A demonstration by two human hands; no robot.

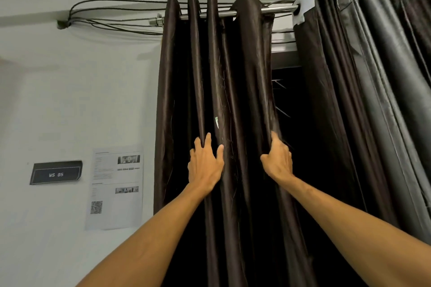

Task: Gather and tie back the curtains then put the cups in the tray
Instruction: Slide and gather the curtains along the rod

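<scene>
A dark brown curtain (235, 72) hangs in bunched folds from a metal rod (277, 10) in the middle of the view. My left hand (205, 165) lies flat against a fold of this curtain, fingers spread and partly tucked into a crease. My right hand (278, 161) pinches the curtain's right edge, fingers curled round the cloth. A second, grey curtain (373, 77) hangs gathered at the right. Between the two is a dark window gap (291, 105). No cups or tray are in view.
A white wall (81, 100) fills the left side, with a black sign (56, 173) reading WS 05 and a printed sheet (115, 187) taped beside it. Black cables (112, 16) run along the wall to the rod's left end.
</scene>
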